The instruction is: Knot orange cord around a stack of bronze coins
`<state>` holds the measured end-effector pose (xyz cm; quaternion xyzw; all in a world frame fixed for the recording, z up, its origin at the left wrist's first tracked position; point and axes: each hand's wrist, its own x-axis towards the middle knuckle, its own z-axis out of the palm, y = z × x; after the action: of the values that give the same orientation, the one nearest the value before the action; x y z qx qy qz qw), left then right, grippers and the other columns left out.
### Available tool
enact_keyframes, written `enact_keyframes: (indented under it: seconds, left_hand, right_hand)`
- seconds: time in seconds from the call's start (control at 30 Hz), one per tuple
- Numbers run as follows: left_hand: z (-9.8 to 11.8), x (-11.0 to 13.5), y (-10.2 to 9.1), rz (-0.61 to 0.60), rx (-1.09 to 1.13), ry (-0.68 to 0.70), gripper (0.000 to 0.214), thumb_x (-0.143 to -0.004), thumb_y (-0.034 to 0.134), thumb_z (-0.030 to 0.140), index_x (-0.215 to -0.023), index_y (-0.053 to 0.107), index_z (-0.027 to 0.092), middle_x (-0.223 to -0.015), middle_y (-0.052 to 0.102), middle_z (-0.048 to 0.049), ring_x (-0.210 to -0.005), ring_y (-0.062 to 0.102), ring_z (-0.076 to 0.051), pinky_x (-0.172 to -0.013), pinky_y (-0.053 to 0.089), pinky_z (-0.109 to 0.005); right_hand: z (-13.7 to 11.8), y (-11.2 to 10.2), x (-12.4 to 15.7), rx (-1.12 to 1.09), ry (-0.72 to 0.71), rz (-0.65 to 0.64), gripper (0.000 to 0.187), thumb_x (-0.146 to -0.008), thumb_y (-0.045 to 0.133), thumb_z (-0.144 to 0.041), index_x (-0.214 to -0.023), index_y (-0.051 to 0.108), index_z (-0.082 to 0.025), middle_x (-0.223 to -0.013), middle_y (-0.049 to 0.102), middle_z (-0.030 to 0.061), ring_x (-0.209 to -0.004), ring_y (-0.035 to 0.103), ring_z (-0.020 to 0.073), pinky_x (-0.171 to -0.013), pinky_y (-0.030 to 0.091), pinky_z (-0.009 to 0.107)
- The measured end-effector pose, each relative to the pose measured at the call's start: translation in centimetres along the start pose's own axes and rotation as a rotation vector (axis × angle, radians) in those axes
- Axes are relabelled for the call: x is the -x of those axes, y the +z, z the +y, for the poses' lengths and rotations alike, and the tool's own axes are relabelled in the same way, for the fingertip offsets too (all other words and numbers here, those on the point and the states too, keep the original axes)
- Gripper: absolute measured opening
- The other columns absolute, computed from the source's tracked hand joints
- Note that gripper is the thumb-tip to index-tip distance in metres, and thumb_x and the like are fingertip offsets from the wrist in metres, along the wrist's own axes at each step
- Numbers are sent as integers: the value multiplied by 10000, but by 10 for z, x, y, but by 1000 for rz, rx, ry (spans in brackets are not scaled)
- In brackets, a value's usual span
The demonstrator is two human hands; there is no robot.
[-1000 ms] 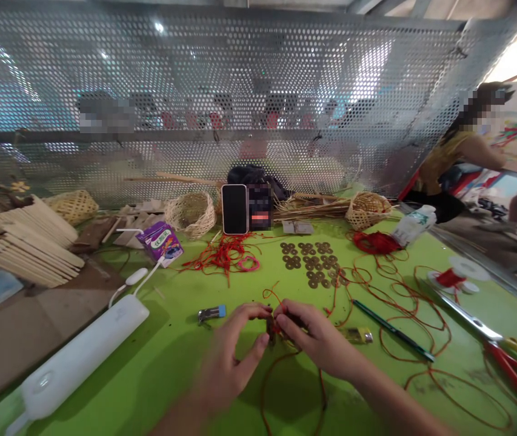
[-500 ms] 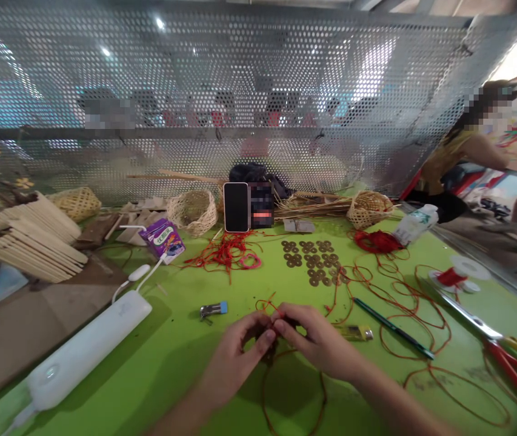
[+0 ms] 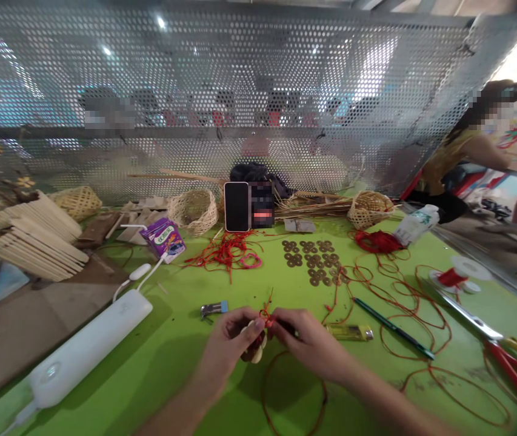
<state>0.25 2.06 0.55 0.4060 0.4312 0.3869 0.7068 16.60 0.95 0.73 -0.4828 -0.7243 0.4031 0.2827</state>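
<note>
Slack loop: the free run of the red cord curls on the green bench at lower centre, below the wrists.
Left hand: fingers curled shut, pinching the cord at lower centre; a pale piece sits under the fingertips, perhaps a bead or coin, too blurred to tell.
Right hand: thumb and forefinger clamped on the same cord, fingertips almost touching those of the left.
Knot: a small red tangle stands up between the two pinches, held just above the bench.
Handling: the cord looks thin, light and limp, likely to slide through a loose pinch; it is best held close beside the knot, with the slack left lying.
Beside the hands: a metal clip to the left, a lighter to the right, a green pen beyond it.
Mid frame: brown coins laid in rows, well apart from the hands.
Far: a phone propped upright before the perforated screen.
</note>
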Motion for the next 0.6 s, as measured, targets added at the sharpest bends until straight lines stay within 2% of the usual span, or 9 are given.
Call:
enact_keyframes:
  seconds: [0.1,0.17,0.3,0.5,0.6]
  left_hand:
    - [-2,-1,-2,23,-94,53,373,-599,778,497,-642,644,152,-447,513,48,-381,410,-70,-388,331,-189]
    - [0,-1,-4,60,-266,163,296,-665,745,443,-667,679,154,-500,573,19,-446,481,-104,-440,392,-211]
    - [5,0,-6,105,-648,421,146,-782,650,289,-729,711,168,-695,693,-34,-664,613,-171,-624,474,-247]
    - [1,-1,-8,31,-928,611,112,-832,578,210,-793,674,166,-726,690,-24,-656,615,-158,-629,462,-241]
    - [1,0,-8,-25,-1005,650,110,-850,547,188,-816,648,163,-732,675,-25,-666,611,-156,-623,453,-235]
  right_hand:
    - [-1,5,1,5,-38,-85,216,-874,434,-156,-698,559,-171,-624,543,-17,-535,448,99,-523,340,199]
    - [-3,5,3,34,-64,-105,222,-865,434,-145,-682,556,-171,-623,541,-17,-532,445,97,-529,343,200]
    - [-5,-1,5,118,-61,-37,222,-863,449,-170,-656,529,-167,-571,457,-37,-505,379,89,-493,293,201]
    - [-10,-10,6,84,-69,38,222,-878,451,-190,-671,528,-165,-589,469,-31,-536,397,91,-514,298,193]
    - [-11,-11,6,63,-62,64,216,-877,457,-194,-682,545,-165,-595,496,-24,-542,417,97,-518,306,197]
